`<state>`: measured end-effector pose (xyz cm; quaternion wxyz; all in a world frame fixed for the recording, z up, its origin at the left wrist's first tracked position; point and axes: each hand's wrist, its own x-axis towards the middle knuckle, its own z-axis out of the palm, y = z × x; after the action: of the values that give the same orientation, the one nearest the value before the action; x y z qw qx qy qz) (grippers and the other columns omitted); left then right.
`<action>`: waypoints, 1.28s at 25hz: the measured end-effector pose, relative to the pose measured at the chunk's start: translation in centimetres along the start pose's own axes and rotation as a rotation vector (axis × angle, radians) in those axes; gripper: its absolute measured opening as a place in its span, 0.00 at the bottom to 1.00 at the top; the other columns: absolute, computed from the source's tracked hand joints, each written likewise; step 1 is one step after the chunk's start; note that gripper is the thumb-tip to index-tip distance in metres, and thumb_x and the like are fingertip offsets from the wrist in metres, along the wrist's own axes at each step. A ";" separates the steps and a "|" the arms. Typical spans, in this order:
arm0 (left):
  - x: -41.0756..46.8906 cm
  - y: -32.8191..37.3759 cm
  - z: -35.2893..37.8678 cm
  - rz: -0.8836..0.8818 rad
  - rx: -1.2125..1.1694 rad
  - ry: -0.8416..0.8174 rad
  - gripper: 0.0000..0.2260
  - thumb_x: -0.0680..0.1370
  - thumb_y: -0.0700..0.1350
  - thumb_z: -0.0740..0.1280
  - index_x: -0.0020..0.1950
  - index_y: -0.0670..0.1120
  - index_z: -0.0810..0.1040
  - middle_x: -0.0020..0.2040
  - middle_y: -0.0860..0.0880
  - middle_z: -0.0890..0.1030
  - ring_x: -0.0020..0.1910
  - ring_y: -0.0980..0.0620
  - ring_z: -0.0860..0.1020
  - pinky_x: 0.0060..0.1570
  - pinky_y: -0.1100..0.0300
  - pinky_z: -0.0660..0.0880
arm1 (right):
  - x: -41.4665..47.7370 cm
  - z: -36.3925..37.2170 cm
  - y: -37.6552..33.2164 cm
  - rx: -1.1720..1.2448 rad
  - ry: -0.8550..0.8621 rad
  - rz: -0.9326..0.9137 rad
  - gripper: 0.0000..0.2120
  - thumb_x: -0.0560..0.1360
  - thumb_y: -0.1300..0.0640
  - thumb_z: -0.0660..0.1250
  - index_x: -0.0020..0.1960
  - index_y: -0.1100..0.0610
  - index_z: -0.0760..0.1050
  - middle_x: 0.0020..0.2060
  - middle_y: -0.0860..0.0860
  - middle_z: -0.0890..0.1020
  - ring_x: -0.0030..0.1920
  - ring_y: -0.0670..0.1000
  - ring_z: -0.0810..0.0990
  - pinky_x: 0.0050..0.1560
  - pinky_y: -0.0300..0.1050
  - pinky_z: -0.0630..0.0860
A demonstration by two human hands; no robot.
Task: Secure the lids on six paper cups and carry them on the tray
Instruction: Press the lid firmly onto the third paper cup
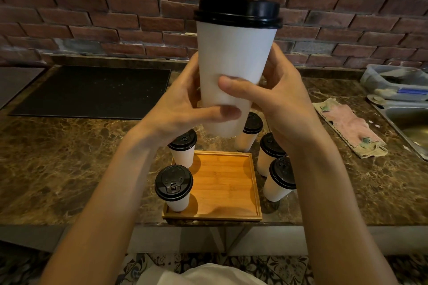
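I hold a white paper cup (234, 58) with a black lid (238, 12) upright, high above the counter. My left hand (183, 109) and my right hand (275, 102) both grip its lower half. Below lies a square wooden tray (227, 187). One lidded cup (174, 187) stands on the tray's front left corner. Another lidded cup (183, 147) is at its back left edge. Three more lidded cups stand on the counter: one behind the tray (249, 132), two to its right (269, 152) (280, 178).
A marble counter (69, 157) runs under a brick wall. A black mat (92, 90) lies at the back left. A crumpled cloth (349, 127), a steel sink (410, 122) and a plastic container (393, 78) are on the right.
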<state>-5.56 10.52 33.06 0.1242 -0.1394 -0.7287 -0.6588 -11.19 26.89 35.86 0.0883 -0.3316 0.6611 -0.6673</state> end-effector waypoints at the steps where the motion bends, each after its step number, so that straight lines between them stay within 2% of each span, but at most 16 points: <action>1: -0.1 0.1 0.1 0.003 -0.009 -0.021 0.39 0.66 0.43 0.74 0.71 0.50 0.58 0.61 0.56 0.75 0.61 0.55 0.76 0.52 0.62 0.77 | 0.0 -0.2 -0.1 0.043 -0.031 0.009 0.36 0.65 0.54 0.77 0.70 0.54 0.67 0.60 0.50 0.79 0.60 0.51 0.79 0.56 0.51 0.80; 5: -0.1 0.4 0.4 0.024 -0.014 -0.034 0.38 0.66 0.46 0.75 0.70 0.48 0.59 0.61 0.55 0.74 0.60 0.54 0.77 0.52 0.62 0.77 | -0.1 -0.5 -0.3 0.091 -0.096 0.038 0.35 0.66 0.53 0.74 0.70 0.56 0.67 0.59 0.52 0.79 0.60 0.52 0.80 0.54 0.46 0.79; 8: -0.1 0.2 0.7 0.039 -0.012 -0.008 0.33 0.67 0.42 0.72 0.69 0.48 0.61 0.58 0.59 0.77 0.59 0.54 0.77 0.52 0.62 0.77 | -0.1 -0.4 -0.4 0.033 -0.076 0.048 0.31 0.69 0.54 0.74 0.69 0.55 0.69 0.58 0.50 0.80 0.58 0.50 0.81 0.52 0.45 0.80; 10: 0.0 0.2 0.8 0.047 -0.005 0.028 0.32 0.68 0.41 0.71 0.69 0.47 0.61 0.59 0.57 0.76 0.60 0.54 0.77 0.51 0.62 0.77 | -0.1 -0.3 -0.5 -0.030 -0.057 0.036 0.30 0.68 0.52 0.74 0.68 0.53 0.69 0.57 0.47 0.80 0.57 0.47 0.81 0.52 0.44 0.80; 14: 0.2 0.0 1.0 0.078 0.027 0.085 0.39 0.68 0.39 0.72 0.73 0.39 0.55 0.64 0.47 0.71 0.64 0.51 0.74 0.54 0.60 0.77 | -0.1 0.3 -0.7 -0.144 0.026 0.004 0.35 0.67 0.47 0.76 0.70 0.51 0.67 0.59 0.45 0.78 0.58 0.44 0.79 0.55 0.48 0.81; 16: 0.4 -0.1 1.2 0.072 0.044 0.128 0.41 0.68 0.36 0.73 0.75 0.38 0.52 0.66 0.44 0.69 0.65 0.50 0.73 0.55 0.60 0.76 | -0.1 0.7 -0.6 -0.180 0.080 -0.004 0.38 0.66 0.46 0.77 0.71 0.52 0.65 0.61 0.46 0.77 0.59 0.45 0.78 0.55 0.47 0.81; 20: 0.7 -0.4 1.7 0.088 0.076 0.224 0.41 0.69 0.29 0.71 0.76 0.40 0.51 0.69 0.42 0.66 0.65 0.53 0.73 0.54 0.63 0.76 | -0.2 1.8 -0.3 -0.324 0.193 -0.032 0.43 0.65 0.44 0.78 0.73 0.52 0.62 0.60 0.42 0.74 0.58 0.40 0.76 0.53 0.37 0.79; 22: 0.7 -0.4 2.0 0.099 0.097 0.242 0.42 0.69 0.28 0.71 0.76 0.39 0.51 0.70 0.41 0.65 0.66 0.50 0.72 0.57 0.61 0.76 | -0.1 2.3 0.0 -0.361 0.237 -0.039 0.43 0.63 0.43 0.78 0.72 0.52 0.63 0.58 0.42 0.75 0.57 0.40 0.76 0.52 0.37 0.79; 25: 0.5 -0.3 2.0 0.086 0.104 0.241 0.43 0.69 0.30 0.72 0.76 0.40 0.51 0.70 0.42 0.66 0.66 0.51 0.72 0.57 0.62 0.76 | -0.2 2.6 0.3 -0.345 0.268 -0.039 0.42 0.63 0.43 0.78 0.72 0.51 0.64 0.58 0.42 0.75 0.56 0.40 0.76 0.53 0.40 0.79; 29: 0.4 0.4 1.3 0.017 0.131 0.208 0.41 0.69 0.31 0.73 0.76 0.44 0.55 0.67 0.46 0.70 0.65 0.53 0.73 0.56 0.62 0.77 | -0.1 2.1 0.1 -0.293 0.234 -0.042 0.41 0.64 0.44 0.79 0.71 0.51 0.65 0.59 0.42 0.76 0.56 0.40 0.76 0.53 0.38 0.79; 32: 0.3 0.9 0.9 0.005 0.130 0.165 0.36 0.69 0.36 0.73 0.71 0.47 0.61 0.62 0.52 0.73 0.60 0.60 0.76 0.50 0.67 0.76 | -0.1 1.4 -0.2 -0.191 0.139 -0.029 0.38 0.65 0.48 0.79 0.70 0.52 0.66 0.60 0.45 0.77 0.58 0.43 0.78 0.55 0.45 0.80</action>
<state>-5.50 11.51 33.92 0.1944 -0.0779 -0.7570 -0.6190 -10.28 25.77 35.88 0.0008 -0.3010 0.7214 -0.6237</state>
